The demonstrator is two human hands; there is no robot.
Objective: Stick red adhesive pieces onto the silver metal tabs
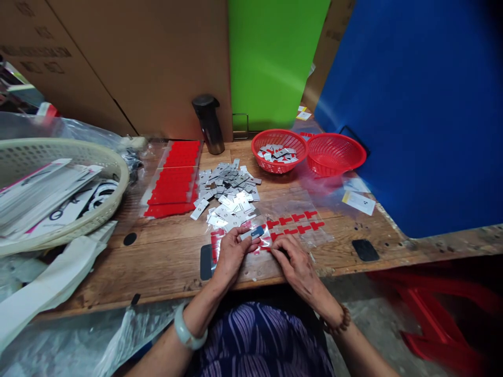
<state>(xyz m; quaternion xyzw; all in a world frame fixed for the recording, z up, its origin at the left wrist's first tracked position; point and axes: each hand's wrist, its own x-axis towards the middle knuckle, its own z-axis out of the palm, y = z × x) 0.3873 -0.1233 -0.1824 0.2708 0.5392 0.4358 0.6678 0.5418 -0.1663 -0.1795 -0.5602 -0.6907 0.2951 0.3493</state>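
My left hand (232, 254) pinches a small flat metal plate (252, 233) with a slot in it, held above a clear sheet of red stickers (302, 229). My right hand (294, 260) rests at the near edge of that sheet, thumb and fingertips pressed together on or by a red piece; whether something is between them is too small to tell. Beyond my left hand lies a loose heap of similar metal plates (231, 191). Left of the heap is a stack of red sticker sheets (175, 175).
A red basket (280, 168) holding metal plates stands at the back, beside a second red basket (334, 168). A dark tumbler (211, 128) stands against cardboard. The large cream basket (123, 175) with printed cards is at left. Blue (416, 115) and green (271, 63) panels border the table.
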